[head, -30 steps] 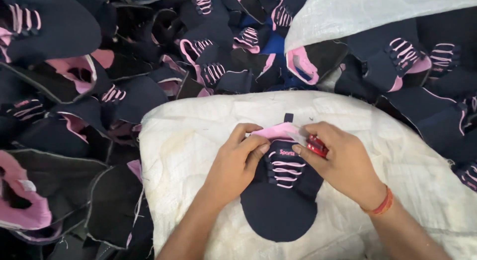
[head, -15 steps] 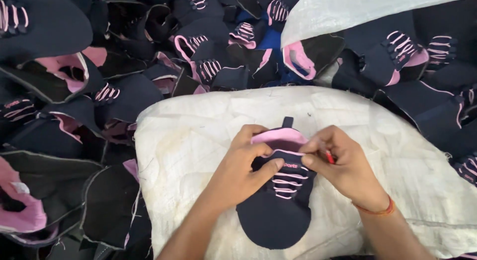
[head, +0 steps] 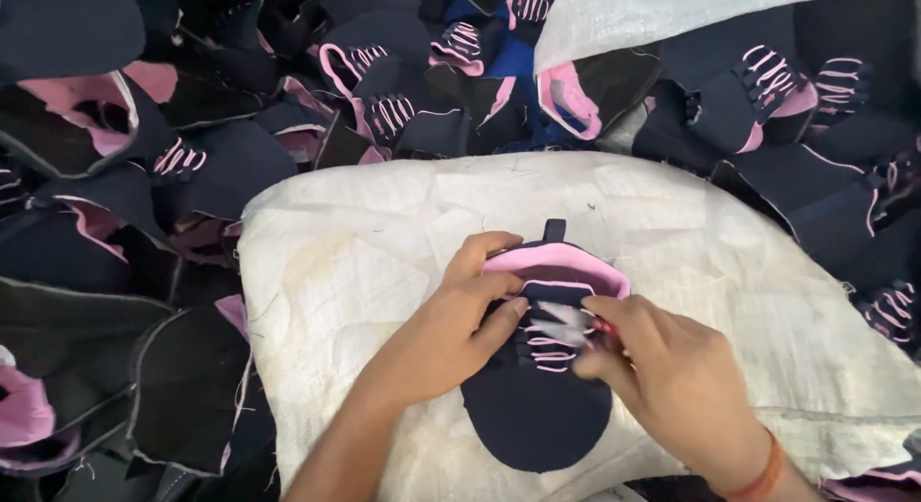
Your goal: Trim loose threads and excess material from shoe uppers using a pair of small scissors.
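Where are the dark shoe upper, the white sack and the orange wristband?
Shoe upper (head: 532, 416), head view: its dark toe part.
Sack (head: 384, 243), head view: bare cloth, upper left.
Wristband (head: 758, 475), head view: band on right wrist.

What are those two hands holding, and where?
The left hand grips the navy shoe upper near its pink collar; the right hand pinches its laces.
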